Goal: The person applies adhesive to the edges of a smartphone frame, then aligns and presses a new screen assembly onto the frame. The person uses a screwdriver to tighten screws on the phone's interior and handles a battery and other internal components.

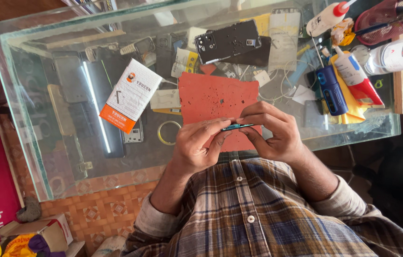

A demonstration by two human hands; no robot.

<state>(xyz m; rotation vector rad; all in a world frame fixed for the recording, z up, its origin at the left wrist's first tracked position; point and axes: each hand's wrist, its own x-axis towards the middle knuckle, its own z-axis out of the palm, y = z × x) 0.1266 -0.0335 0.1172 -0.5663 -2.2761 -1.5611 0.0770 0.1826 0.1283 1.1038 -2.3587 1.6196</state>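
One glass table (pixel 34 95) stretched beyond both hands, strewn with phone parts. One red mat (pixel 213 97) lay on it just past the fingers. One white-and-orange box (pixel 131 95) sat beyond the left hand, off to its outer side. One black phone back cover (pixel 227 40) lay farther out. The left hand (pixel 194 147) and right hand (pixel 273 133) were each closed in a pinch on one thin teal phone (pixel 237 126), held edge-on between them.
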